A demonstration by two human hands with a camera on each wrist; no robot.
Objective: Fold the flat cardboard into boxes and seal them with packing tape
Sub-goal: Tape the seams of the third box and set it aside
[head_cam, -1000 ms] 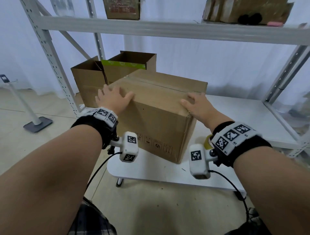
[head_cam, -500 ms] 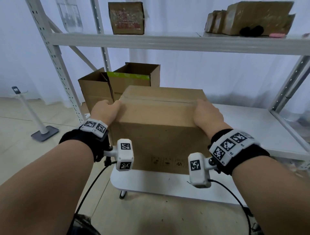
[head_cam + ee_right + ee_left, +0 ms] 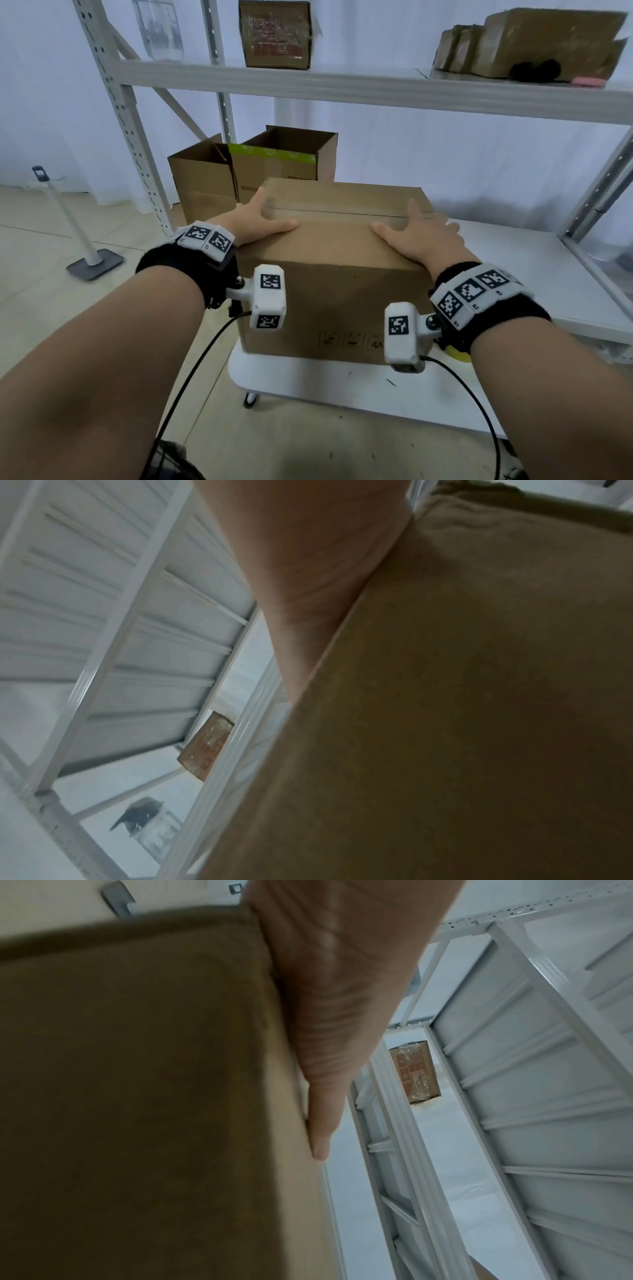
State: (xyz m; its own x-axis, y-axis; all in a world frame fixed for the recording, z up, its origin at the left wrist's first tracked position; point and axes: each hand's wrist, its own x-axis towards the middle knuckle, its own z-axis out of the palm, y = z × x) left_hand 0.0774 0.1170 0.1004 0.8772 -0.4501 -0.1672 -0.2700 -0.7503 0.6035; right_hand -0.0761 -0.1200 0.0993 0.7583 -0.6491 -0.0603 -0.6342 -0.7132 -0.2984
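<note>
My left hand and right hand lie flat, fingers straight, on the taped cardboard box — gripping nothing, likely pressing the seam tape down. The box sits near me on the white cart. Far left, two open boxes — contents hidden.

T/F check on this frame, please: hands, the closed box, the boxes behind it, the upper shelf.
1. Both hands lie flat on top of the closed box. True: left hand, right hand.
2. The top seam has tape over it. True.
3. The two boxes behind are closed. False: both are open-topped.
4. The upper shelf holds nothing. False: cardboard packages sit on it.
5. The right hand holds a tape roll. False: it presses the box, fingers spread.
</note>
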